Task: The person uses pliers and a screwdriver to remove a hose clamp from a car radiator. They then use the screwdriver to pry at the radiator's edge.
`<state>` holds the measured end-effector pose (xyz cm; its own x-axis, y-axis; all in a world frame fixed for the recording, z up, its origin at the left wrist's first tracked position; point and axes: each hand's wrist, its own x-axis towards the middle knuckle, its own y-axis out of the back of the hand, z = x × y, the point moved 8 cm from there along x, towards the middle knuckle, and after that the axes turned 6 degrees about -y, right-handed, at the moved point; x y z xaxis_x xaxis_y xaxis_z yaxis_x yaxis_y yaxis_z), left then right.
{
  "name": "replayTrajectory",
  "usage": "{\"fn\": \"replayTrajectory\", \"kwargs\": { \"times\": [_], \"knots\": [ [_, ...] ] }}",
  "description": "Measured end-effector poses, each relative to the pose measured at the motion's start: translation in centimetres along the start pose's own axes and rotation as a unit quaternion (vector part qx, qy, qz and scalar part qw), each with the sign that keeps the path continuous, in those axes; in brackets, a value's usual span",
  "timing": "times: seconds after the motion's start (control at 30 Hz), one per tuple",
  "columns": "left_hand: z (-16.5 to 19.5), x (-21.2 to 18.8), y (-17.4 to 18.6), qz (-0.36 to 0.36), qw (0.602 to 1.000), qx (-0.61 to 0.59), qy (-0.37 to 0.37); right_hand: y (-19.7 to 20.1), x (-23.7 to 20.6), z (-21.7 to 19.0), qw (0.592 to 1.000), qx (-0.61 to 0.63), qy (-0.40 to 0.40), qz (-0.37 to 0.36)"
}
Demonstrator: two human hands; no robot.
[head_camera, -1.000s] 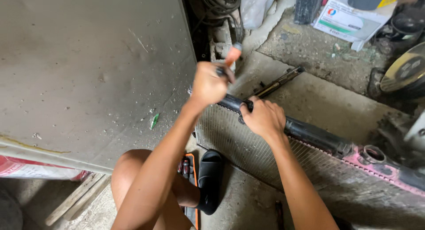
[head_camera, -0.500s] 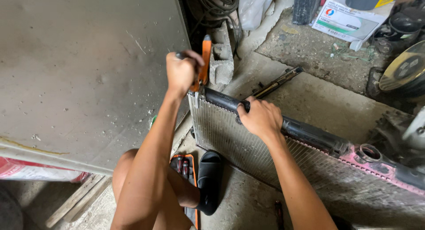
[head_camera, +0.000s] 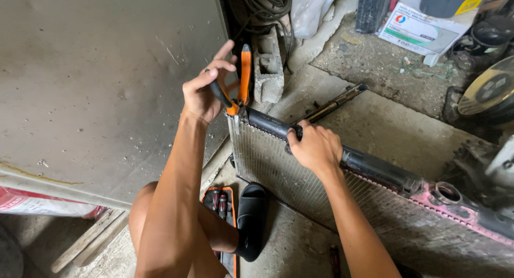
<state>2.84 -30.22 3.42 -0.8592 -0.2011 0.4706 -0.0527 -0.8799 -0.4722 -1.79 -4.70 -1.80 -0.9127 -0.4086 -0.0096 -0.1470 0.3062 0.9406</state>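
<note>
A large car radiator with a silvery finned core and a black plastic top tank (head_camera: pixel 300 171) stands on edge on the concrete floor (head_camera: pixel 375 123), running from just in front of the person's knee away toward the lower right. Everything else is best placed from this radiator.

The right hand (head_camera: pixel 316 147) lies over the black tank a little way in from the radiator's near upper corner, fingers curled down around the tank in a firm wrap. Held so, it seems to steady the upright radiator and keep it from tipping or sliding while the other hand works at the corner.

The left hand (head_camera: pixel 206 90) is at that near upper corner, holding a pair of pliers with orange-and-black handles (head_camera: pixel 238 82). The handles stand up and spread apart, one gripped in the palm with the lower fingers closed around it, the forefinger lifted loose above; the nose points down onto the seam where tank meets core. Whether the nose bites the metal edge is too small to tell. The upright hold probably gives leverage for prying along that crimped edge.

Below the radiator, by the person's bare leg, lie a black slipper (head_camera: pixel 251 219) and an orange-trimmed tool pouch (head_camera: pixel 219 200), near to hand. Beyond the corner stands a grey hollow concrete block (head_camera: pixel 267 69), and a dark metal rod (head_camera: pixel 334 102) rests on the floor behind the tank.
</note>
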Motion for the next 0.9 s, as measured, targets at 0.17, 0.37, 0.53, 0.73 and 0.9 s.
{"fn": "replayTrajectory", "kwargs": {
  "times": [0.17,0.37,0.53,0.73,0.9],
  "knots": [
    [-0.6,-0.4,-0.6,-0.033,0.999,-0.005,0.027,-0.6,0.1,0.1,0.998,-0.02,-0.025,-0.054],
    [-0.6,-0.3,-1.3,-0.003,0.997,0.066,0.048,-0.7,0.1,0.1,0.998,-0.024,-0.02,-0.047],
    [0.1,0.0,-2.2,0.065,0.988,0.143,0.003,-0.5,0.2,0.2,1.0,-0.017,-0.008,-0.022],
    [1.7,-1.0,-3.5,0.116,0.964,0.227,-0.075,-0.1,0.0,0.0,1.0,-0.019,0.003,0.002],
    [2.4,-1.7,-4.6,0.092,0.951,0.257,-0.142,-0.9,0.2,0.2,0.999,-0.005,-0.021,-0.045]
  ]
}}
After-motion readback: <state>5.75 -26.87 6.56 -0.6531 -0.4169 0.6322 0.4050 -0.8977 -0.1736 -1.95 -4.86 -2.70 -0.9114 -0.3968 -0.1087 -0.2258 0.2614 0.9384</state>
